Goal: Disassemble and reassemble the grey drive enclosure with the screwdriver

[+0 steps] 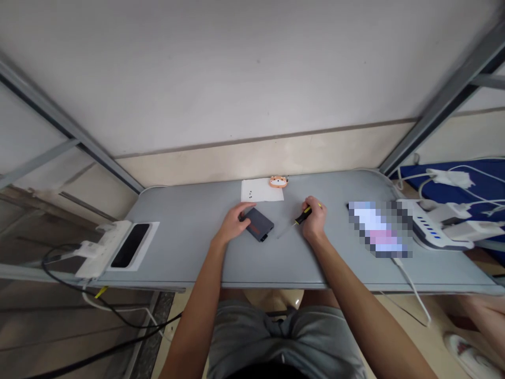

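My left hand [235, 222] grips the left end of a dark grey rectangular case [259, 223], which rests on the grey table. Thumb and fingers lie around its corner. In my right hand [314, 217] is a screwdriver [303, 216] with a black and yellow handle, fingers wrapped round it. Its thin shaft points down and left, the tip near the case's right end but apart from it. Beyond the case lies a white sheet of paper [260, 190] with several tiny dark screws [250, 194] on it. An orange and white animal-faced object [278, 182] sits at the paper's back right corner.
A power strip [103, 247] with plugs and a black-screened phone [131, 246] are at the table's left end. To the right lie a blurred-out lit screen [376, 229] with a white cable and another power strip [434, 226]. Metal posts frame both sides.
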{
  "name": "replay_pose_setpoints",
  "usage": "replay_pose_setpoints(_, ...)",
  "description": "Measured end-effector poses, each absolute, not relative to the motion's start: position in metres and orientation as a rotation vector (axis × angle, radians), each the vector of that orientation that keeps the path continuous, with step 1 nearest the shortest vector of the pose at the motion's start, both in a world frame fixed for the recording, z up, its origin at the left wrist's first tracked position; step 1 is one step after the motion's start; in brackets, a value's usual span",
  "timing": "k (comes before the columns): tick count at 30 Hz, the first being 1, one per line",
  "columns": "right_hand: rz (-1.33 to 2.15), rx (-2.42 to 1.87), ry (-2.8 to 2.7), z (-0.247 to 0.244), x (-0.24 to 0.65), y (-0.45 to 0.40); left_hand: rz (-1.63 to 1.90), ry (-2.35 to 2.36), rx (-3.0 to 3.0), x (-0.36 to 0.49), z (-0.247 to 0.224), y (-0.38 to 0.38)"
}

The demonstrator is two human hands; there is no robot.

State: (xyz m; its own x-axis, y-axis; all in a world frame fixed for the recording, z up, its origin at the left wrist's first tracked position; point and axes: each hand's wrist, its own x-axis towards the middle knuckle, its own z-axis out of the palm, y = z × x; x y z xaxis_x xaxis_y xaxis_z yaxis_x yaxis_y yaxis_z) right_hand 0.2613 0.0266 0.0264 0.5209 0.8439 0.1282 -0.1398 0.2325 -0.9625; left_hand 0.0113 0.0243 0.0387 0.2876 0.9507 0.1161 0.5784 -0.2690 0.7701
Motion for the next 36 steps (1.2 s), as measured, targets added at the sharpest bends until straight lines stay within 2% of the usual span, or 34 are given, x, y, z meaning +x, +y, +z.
replay_pose_setpoints(9,0.743,-1.147,-0.911,0.035,0.26,0.018,0.577,1.132,1.997,-0.01,0.048,0.018)
replay_pose_setpoints(13,0.696,-1.174,-0.907,0.035,0.26,0.018,0.521,1.182,2.082,-0.008,0.051,0.015)
replay_pose_setpoints(25,0.462,-1.327,-0.771,0.039,0.262,0.013,0.579,1.394,2.138,0.013,0.044,0.004)
replay_pose_setpoints(36,0.414,-1.36,-0.731,0.037,0.263,0.015,0.627,1.432,2.169,0.016,0.043,0.003)
